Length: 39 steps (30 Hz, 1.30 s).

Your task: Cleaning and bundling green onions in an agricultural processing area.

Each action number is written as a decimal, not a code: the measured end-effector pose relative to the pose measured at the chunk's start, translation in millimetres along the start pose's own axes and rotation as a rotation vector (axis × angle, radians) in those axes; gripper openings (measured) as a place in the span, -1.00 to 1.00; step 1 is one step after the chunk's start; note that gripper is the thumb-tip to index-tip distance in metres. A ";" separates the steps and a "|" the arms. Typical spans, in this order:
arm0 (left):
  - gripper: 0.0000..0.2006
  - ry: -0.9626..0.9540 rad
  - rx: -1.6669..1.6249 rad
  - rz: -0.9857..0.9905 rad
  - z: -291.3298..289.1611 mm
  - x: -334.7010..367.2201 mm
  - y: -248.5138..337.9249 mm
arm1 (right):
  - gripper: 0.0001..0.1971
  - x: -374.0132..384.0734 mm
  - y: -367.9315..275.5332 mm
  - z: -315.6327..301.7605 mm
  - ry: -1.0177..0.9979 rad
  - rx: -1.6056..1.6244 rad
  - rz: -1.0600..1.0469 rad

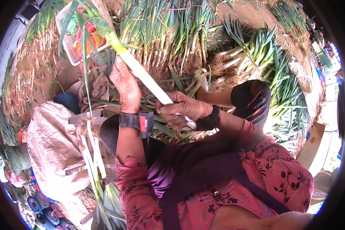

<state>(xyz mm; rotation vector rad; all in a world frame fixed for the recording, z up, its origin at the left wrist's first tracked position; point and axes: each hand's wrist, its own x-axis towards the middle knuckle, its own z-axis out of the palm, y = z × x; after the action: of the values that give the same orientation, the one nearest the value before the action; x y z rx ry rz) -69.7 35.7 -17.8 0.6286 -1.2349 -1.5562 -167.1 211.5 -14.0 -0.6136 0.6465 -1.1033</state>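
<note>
A long leek slants across the middle of the view, its green leaves at the upper left and its white root end at the lower right. My left hand supports it from behind near where white turns to green. Lower down, my right hand wraps its fingers round the white shaft close to the root end. Beside my left forearm, a few more leeks lie across a metal stand, their leaves hanging down toward the lower edge.
A white plastic basket with orange and red items stands at the upper left. Rows of untrimmed leeks cover the soil ahead. Cleaned leeks are piled on the right. A pale sack bulges at the left. Loose leaves lie between my legs.
</note>
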 end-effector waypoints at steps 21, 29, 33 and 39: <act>-0.56 0.088 -0.272 -0.207 11.7 -26.7 -12.8 | -0.59 -12.3 45.7 -10.5 0.247 -0.380 -0.222; -0.53 0.004 -0.409 -0.191 8.7 -3.5 -0.9 | -0.70 -11.6 30.0 -23.8 0.330 0.593 -0.259; -0.54 -0.040 -0.511 -0.195 -31.8 29.8 4.6 | -0.71 -48.1 44.9 -51.9 0.401 0.147 -0.165; -0.62 0.047 -0.424 -0.199 -46.1 38.8 -0.9 | -0.80 -60.0 54.8 -102.9 0.535 -1.109 -0.151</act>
<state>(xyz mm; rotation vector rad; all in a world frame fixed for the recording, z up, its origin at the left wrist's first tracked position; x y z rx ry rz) -44.6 -18.2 -27.4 0.5157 -0.7881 -1.8869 -228.5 272.6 -112.4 -1.3339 1.7388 -0.9854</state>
